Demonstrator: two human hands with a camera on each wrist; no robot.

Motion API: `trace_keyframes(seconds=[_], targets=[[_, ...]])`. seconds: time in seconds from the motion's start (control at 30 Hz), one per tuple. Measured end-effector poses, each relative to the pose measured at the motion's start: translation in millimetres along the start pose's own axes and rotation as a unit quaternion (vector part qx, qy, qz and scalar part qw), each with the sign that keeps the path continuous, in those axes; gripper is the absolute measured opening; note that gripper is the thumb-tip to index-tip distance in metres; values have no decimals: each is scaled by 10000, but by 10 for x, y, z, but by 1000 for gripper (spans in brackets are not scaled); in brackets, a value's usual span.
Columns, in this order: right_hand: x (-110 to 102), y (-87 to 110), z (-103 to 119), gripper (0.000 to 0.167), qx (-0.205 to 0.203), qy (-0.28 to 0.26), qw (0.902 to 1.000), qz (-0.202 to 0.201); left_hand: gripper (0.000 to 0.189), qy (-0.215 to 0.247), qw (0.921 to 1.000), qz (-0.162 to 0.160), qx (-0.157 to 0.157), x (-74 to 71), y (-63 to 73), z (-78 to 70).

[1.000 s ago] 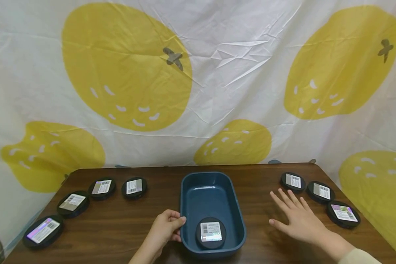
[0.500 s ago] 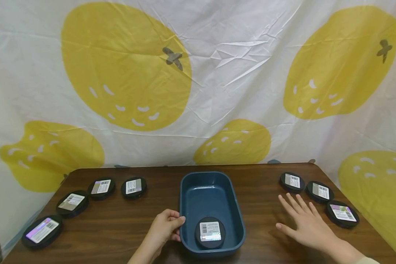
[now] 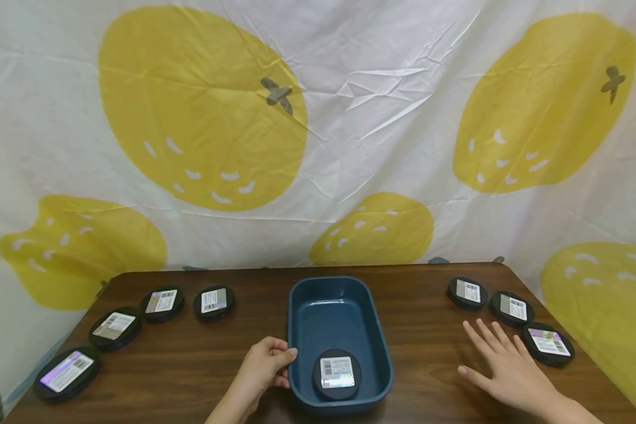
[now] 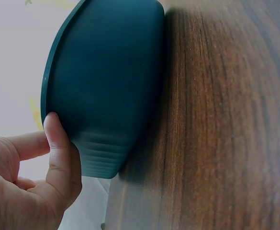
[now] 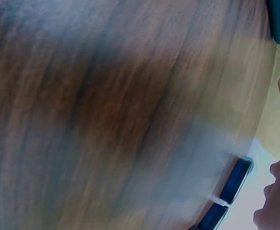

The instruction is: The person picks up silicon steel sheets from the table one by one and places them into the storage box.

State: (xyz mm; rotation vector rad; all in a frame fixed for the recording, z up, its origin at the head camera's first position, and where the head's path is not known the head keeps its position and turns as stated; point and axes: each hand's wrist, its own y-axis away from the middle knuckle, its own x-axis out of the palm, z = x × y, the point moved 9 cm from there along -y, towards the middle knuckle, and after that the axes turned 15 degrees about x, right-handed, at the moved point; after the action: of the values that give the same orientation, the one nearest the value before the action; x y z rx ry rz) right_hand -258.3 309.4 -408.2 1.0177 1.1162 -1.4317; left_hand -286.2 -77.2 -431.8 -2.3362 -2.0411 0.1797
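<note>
My left hand (image 3: 265,364) pinches the left rim of a dark blue rectangular tub (image 3: 339,306), thumb over the edge and fingers against the outer wall, as the left wrist view also shows on the tub's side (image 4: 106,72). Inside the tub, toward its near end, lies a round black disc-shaped case (image 3: 337,374) with a white barcode label. To the right, my right hand (image 3: 514,368) is spread with straight fingers above the table and holds nothing. Its fingertips are close to the nearest labelled black disc (image 3: 548,343) on that side.
Two more black discs, one at the back (image 3: 467,293) and one in the middle (image 3: 511,308), lie at the right. Several similar discs (image 3: 115,327) form a curve at the left. A lemon-print cloth (image 3: 381,147) hangs behind the brown wooden table (image 3: 191,377).
My right hand has moved rightward and slightly nearer to me, fingers still spread. The left hand keeps its pinch on the tub, and the tub and discs stay in place.
</note>
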Motion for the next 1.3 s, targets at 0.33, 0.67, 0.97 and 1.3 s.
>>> trace_keyframes(seconds=[0.33,0.67,0.97,1.3], targets=[[17,62,-161,79,169,72,9998,105,21,2,10000,-4,-6,9,-2,12],[35,147,-423,83,490,187,9985,136,22,34,10000,27,12,29,3,-6],[64,174,-625,84,683,191,9971,289,20,44,10000,4,12,23,-3,-11],[71,207,-823,86,838,370,9954,278,20,49,10000,-47,-28,-2,-8,28]])
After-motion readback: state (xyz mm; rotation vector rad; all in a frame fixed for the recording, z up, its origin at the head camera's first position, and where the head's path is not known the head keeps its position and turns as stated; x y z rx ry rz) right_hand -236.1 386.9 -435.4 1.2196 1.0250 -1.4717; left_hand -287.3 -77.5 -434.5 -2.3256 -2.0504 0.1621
